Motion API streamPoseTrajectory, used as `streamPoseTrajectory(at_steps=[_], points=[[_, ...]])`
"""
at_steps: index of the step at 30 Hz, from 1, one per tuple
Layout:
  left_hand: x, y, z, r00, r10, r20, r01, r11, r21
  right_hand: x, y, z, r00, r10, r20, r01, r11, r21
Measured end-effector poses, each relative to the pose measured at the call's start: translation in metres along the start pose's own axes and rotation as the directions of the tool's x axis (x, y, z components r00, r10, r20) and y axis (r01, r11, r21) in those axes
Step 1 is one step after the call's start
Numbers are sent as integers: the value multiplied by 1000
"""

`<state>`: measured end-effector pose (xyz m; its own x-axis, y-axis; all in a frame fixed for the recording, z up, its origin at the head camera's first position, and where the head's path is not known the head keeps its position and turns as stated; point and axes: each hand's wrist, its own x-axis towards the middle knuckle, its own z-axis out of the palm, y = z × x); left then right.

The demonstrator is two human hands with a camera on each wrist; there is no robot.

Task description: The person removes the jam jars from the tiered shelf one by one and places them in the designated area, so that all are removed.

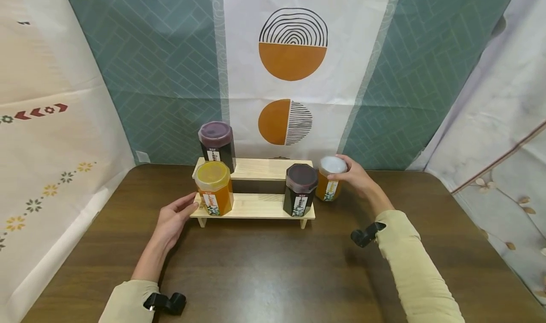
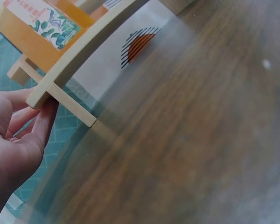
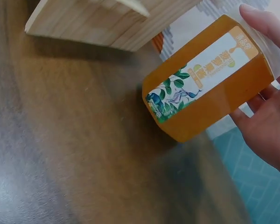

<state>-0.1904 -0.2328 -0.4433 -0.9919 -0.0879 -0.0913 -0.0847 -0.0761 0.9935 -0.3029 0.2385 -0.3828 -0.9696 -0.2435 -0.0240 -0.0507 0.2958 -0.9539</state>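
Note:
My right hand [image 1: 355,175] grips an orange jar with a white lid [image 1: 323,190] near its top, just right of a two-tier wooden rack [image 1: 258,204]. In the right wrist view this jar [image 3: 210,79] shows a white label with leaves, fingers and thumb around its lid end. At the rack's left end, my left hand [image 1: 172,221] holds the lower shelf, thumb at the edge and fingers beneath, as the left wrist view shows. An orange jar with a yellow lid [image 1: 222,200] stands on the lower shelf's left, a dark jar [image 1: 296,195] on its right.
Another dark jar with a purple lid [image 1: 215,138] stands on the upper shelf's left. The rack sits toward the back of a brown wooden table [image 1: 256,266], in front of a patterned green and white cloth [image 1: 170,76]. More cloth hangs along both sides.

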Motion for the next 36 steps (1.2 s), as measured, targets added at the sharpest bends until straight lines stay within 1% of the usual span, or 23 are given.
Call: streamPoseTrajectory(at_steps=[3, 5, 9, 12, 16, 19, 21, 26, 29, 32, 36], points=[[0, 0, 1, 1000, 2, 6, -2, 1000, 13, -2, 7, 0, 1000, 8, 16, -9, 997, 80], [0, 0, 1, 1000, 10, 10, -10, 1000, 14, -3, 7, -1, 999, 8, 31, -11, 994, 109], [0, 0, -1, 1000, 23, 0, -23, 1000, -1, -2, 5, -1, 997, 13, 75, -20, 995, 96], [-1, -1, -2, 1000, 17, -3, -17, 1000, -19, -1, 2, -2, 994, 22, 107, -31, 996, 80], [-2, -1, -2, 1000, 10, 1, -10, 999, -36, -2, -7, -6, 991, 9, 133, -16, 998, 56], [-2, -1, -2, 1000, 12, 7, -12, 999, -41, -3, -20, -8, 992, -21, 121, 15, 998, 56], [-2, -1, -3, 1000, 16, 11, -15, 999, -44, -3, -31, -8, 994, -50, 94, 44, 997, 60], [-2, -2, -3, 1000, 15, 10, -14, 999, -52, -4, -62, -1, 995, -104, 11, 104, 994, -29], [-1, -2, -3, 1000, 13, 8, -12, 999, -48, -5, -80, 11, 994, -111, -13, 109, 992, -66], [0, -3, -2, 1000, 13, 8, -12, 999, -42, -4, -99, 28, 994, -111, -14, 110, 993, -47], [0, -3, -1, 1000, 16, 14, -15, 999, -42, -2, -125, 55, 993, -119, 14, 119, 993, -20]])
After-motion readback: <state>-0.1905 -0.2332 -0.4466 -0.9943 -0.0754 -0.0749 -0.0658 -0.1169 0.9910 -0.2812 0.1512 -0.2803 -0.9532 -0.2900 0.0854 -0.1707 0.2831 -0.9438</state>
